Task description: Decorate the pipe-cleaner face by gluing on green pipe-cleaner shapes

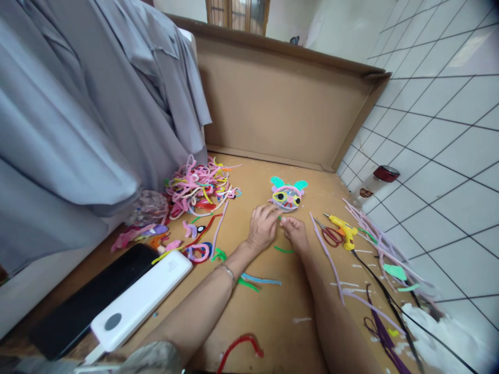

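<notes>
My left hand [262,227] and my right hand [295,232] rest close together on the brown cardboard surface [273,311], fingers curled. Between their fingertips shows a small green pipe-cleaner bit [279,218], pinched by both hands. Just beyond the fingers lies a round craft face [287,196] made of pipe cleaners, with teal ears and yellow-ringed eyes. A short green piece [283,250] lies under my right wrist area. A bracelet sits on my left wrist.
A heap of pink and mixed pipe cleaners [198,187] lies at left, red scissors [330,235] and a yellow glue gun [343,229] at right with its black cord. A white power bank [142,298] and black phone [89,301] sit near-left. Grey cloth [78,104] hangs at left; a jar [376,182] stands by the tiled wall.
</notes>
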`<state>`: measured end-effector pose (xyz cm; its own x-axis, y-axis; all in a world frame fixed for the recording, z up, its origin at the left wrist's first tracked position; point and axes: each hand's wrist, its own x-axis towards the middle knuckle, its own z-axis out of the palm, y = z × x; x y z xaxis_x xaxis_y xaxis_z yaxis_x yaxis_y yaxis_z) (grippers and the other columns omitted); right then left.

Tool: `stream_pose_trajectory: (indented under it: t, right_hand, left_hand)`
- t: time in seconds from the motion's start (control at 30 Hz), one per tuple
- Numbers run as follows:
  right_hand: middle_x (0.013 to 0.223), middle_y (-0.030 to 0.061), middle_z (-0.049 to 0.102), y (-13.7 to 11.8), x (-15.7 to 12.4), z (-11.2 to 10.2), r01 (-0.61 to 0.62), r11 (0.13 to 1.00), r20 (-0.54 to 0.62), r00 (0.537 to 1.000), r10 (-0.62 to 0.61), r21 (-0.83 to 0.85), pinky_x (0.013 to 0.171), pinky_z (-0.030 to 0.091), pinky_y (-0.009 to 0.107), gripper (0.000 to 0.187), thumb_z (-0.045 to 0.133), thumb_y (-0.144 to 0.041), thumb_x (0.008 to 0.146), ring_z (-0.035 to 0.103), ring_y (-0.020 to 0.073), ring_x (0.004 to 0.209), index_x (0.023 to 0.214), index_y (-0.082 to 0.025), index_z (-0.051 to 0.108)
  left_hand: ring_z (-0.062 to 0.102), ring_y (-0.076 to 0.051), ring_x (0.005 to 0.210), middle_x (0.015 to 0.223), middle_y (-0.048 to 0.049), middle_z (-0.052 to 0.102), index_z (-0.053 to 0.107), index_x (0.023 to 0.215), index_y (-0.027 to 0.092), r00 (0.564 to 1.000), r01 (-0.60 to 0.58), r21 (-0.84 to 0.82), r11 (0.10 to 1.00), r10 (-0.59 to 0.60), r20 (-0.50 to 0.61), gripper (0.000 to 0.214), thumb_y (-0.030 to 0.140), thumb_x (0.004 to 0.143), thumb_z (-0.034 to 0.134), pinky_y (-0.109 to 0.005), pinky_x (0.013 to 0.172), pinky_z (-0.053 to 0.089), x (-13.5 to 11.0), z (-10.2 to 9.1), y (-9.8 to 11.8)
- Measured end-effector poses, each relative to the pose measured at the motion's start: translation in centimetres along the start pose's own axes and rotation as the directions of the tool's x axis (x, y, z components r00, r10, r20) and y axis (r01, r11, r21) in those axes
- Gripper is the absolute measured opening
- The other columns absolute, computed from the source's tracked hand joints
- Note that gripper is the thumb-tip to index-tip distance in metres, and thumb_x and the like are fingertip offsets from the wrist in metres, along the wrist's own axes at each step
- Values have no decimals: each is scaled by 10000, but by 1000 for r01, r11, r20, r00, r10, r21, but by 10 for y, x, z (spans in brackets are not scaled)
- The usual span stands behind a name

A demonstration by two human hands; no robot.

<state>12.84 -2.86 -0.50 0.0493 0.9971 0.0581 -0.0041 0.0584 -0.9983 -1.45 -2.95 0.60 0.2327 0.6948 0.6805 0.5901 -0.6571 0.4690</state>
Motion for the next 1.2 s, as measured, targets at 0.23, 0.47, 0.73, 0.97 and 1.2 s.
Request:
stream_pose_trajectory:
  t: [0.23,0.47,0.73,0.97,1.2]
  right_hand:
    - [396,-117,269,-8,0,-4,-53,997,93,995,47,60,380,104,207,495,697,-649,623,179,32,352,589,-192,511]
    - [402,-91,358,-6,0,-10,-48,999,100,994,46,24,386,183,211,463,696,-618,658,278,46,358,610,-184,543]
    - [469,-48,471,-8,-1,-13,-28,998,30,999,30,-60,408,239,208,465,673,-628,659,367,60,403,621,-170,600]
    - [421,-84,359,-7,0,-10,-33,992,-26,999,36,122,390,159,203,488,703,-639,646,266,39,373,588,-175,562]
    - [407,-108,260,-11,-2,-6,-67,948,54,997,53,312,375,150,207,525,668,-637,707,217,39,343,526,-208,426]
  left_hand:
    - [521,-198,919,952,-88,684,706,1053,224,995,21,37,999,-24,99,281,256,938,452,-346,834,412,-2,7,-7]
    - [499,-182,785,819,-64,653,704,889,190,996,74,41,996,-77,55,301,302,955,433,-319,774,398,-2,10,-13]
    - [498,-185,802,792,-56,606,640,816,175,978,192,-7,981,-191,90,306,291,960,396,-311,783,395,-1,12,-14]
    - [503,-159,759,710,-16,579,571,677,168,931,365,-295,883,-341,133,260,279,893,477,-283,759,388,3,14,-9]
    - [457,-108,617,614,32,520,551,659,153,834,531,-625,572,-482,267,230,321,813,527,-232,638,374,3,27,-13]
